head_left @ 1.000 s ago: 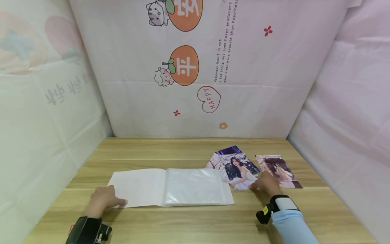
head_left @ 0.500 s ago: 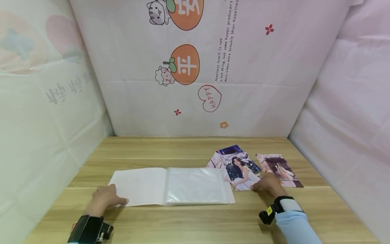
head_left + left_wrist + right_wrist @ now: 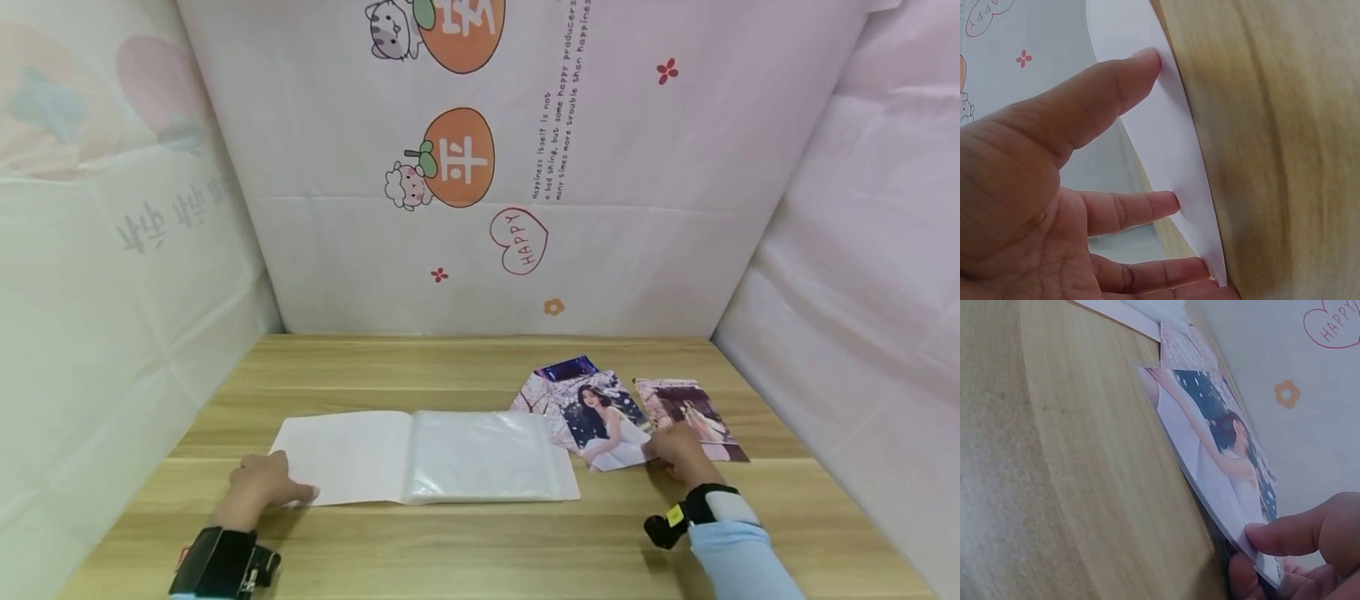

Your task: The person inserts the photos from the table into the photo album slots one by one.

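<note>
An open photo album lies on the table, with a plain white inside cover (image 3: 345, 457) on its left and clear plastic sleeves (image 3: 480, 458) on its right. My left hand (image 3: 258, 482) rests on the cover's left end; in the left wrist view the thumb (image 3: 1141, 69) and the straight fingertips touch the white sheet. My right hand (image 3: 678, 452) pinches the near right corner of a photo (image 3: 611, 429) of a person in a white dress. Thumb on top and a finger beneath show in the right wrist view, where that photo's edge is lifted off the wood.
Under the held photo lie a pink blossom photo (image 3: 532, 396) and a dark purple one (image 3: 567, 368), both partly covered. Another photo (image 3: 693, 417) lies to the right, partly behind my right hand. Printed white cloth (image 3: 630, 250) walls the wooden table (image 3: 450, 550) at the back and sides.
My right hand has shifted slightly right, drawing the white-dress photo with it away from the album. The left hand stays at the cover's end. The head view has moved a little.
</note>
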`<state>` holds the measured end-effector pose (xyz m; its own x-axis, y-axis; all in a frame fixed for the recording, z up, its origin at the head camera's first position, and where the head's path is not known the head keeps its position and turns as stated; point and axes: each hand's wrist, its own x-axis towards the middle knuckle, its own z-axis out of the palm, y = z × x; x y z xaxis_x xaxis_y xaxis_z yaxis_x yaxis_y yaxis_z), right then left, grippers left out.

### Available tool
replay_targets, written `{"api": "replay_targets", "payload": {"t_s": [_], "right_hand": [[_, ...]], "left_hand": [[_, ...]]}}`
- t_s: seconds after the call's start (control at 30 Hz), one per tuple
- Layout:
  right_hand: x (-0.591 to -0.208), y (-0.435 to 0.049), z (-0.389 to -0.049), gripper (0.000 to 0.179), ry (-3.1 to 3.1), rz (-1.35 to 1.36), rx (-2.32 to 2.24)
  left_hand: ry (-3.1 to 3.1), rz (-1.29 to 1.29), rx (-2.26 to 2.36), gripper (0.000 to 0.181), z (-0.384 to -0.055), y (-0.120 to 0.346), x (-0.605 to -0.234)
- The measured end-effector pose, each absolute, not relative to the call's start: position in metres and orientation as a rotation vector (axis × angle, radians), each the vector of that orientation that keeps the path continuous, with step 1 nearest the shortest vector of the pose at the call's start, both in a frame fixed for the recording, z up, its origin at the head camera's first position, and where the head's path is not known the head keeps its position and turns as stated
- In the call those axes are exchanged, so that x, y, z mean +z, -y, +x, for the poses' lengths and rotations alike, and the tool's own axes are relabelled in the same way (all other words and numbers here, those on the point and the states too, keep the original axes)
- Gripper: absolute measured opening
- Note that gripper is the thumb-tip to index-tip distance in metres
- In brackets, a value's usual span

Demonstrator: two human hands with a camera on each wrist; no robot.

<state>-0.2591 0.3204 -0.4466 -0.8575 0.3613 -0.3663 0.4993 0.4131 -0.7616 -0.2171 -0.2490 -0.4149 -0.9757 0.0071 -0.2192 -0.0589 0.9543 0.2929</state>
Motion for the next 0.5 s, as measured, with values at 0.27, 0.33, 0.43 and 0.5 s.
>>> {"api": "replay_targets", "payload": {"t_s": [0.27, 0.33, 0.43, 0.5], "right_hand": [[-0.4465, -0.3229, -0.2585, 0.008, -2.516, 0.725, -1.471], [-0.4472, -0.3236, -0.259, 0.005, -2.512, 0.723, -1.475], [-0.447, -0.323, -0.2588, 0.005, -2.504, 0.722, -1.492], [-0.4463, -0.3226, -0.2588, 0.008, -2.493, 0.721, -1.508]], "left_hand": [[-2.903, -0.045, 0.425, 0.071, -0.2163, 0.2473, -0.4162], [-2.898, -0.045, 0.422, 0.071, -0.215, 0.2468, -0.4148], [-2.891, -0.034, 0.421, 0.073, -0.212, 0.2478, -0.4129], [-2.89, -0.03, 0.42, 0.074, -0.2102, 0.2476, -0.4106]]}}
